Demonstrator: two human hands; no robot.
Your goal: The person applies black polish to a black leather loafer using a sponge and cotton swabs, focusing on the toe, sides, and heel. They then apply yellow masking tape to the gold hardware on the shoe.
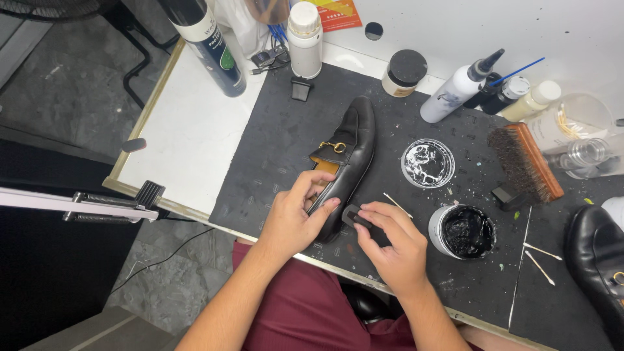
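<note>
A black loafer [354, 143] with a gold buckle lies on the dark mat [279, 136], toe pointing away. My left hand [296, 214] grips its heel end, thumb on the outer side and fingers inside the opening. My right hand [390, 244] pinches a small dark applicator pad [354, 216] against the shoe's heel side. An open jar of black polish [465, 232] stands just right of that hand, with its lid [428, 163] lying face up behind it.
A wooden bristle brush [525, 162], several bottles [455, 88] and jars line the back. A second black shoe [598, 260] sits at the right edge. Cotton swabs [539, 260] lie near the polish jar. A spray can [208, 42] stands on the white board at left.
</note>
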